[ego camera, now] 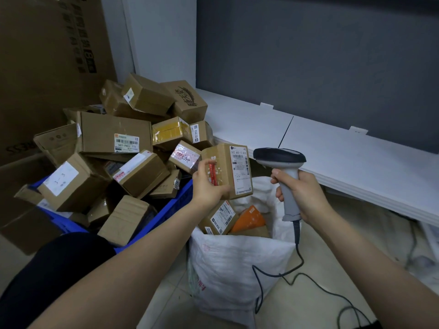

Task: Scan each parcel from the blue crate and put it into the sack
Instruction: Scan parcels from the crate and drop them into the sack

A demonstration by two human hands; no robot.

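Currently a parcel (225, 170) is being gripped by the left hand (206, 186), the scanner (280, 160) by the right hand (301, 195) (few in the sack (237, 262), blue crate (175, 200) heaped).

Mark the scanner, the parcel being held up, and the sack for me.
scanner (280, 157): head view, on the dark top of its head.
held parcel (241, 172): head view, on its white shipping label.
sack (237, 262): head view, on its white front wall, below the opening.

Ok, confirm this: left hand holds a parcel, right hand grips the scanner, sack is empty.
Not empty: the head view shows the sack holding parcels. The left hand does hold a parcel and the right hand grips the scanner.
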